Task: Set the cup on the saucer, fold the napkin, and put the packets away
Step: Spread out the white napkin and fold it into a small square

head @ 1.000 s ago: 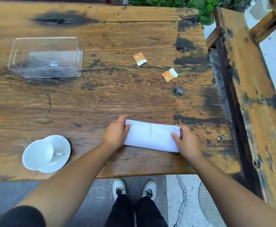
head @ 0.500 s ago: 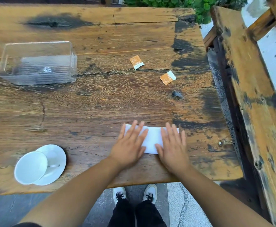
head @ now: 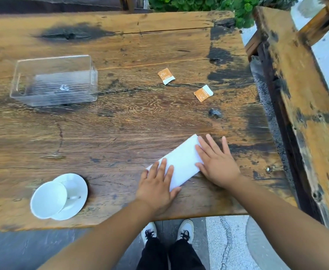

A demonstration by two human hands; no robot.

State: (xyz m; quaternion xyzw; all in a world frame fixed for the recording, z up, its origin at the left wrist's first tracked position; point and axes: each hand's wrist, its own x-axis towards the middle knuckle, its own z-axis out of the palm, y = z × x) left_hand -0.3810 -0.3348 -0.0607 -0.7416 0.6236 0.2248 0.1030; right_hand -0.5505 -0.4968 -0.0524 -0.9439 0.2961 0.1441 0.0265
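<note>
A white napkin [head: 181, 160], folded into a long strip, lies slanted near the table's front edge. My left hand [head: 157, 186] lies flat on its near-left end, fingers spread. My right hand [head: 216, 162] presses flat on its far-right end. A white cup [head: 47, 199] sits on a white saucer [head: 76, 190] at the front left. Two orange-and-white packets lie on the wood further back: one [head: 166, 76] nearer the middle, another [head: 203, 93] to its right. A clear plastic box [head: 54, 80] stands at the back left, with nothing visible inside.
The wooden table [head: 120, 123] ends just behind my wrists. A worn wooden bench [head: 306, 106] runs along the right side, a narrow gap between it and the table. Green plants [head: 208, 4] grow beyond the far edge. My feet [head: 167, 230] stand on grey paving below.
The napkin has turned from lying level to slanting up toward the right. My hands, close together on its middle before, now press apart on its two ends.
</note>
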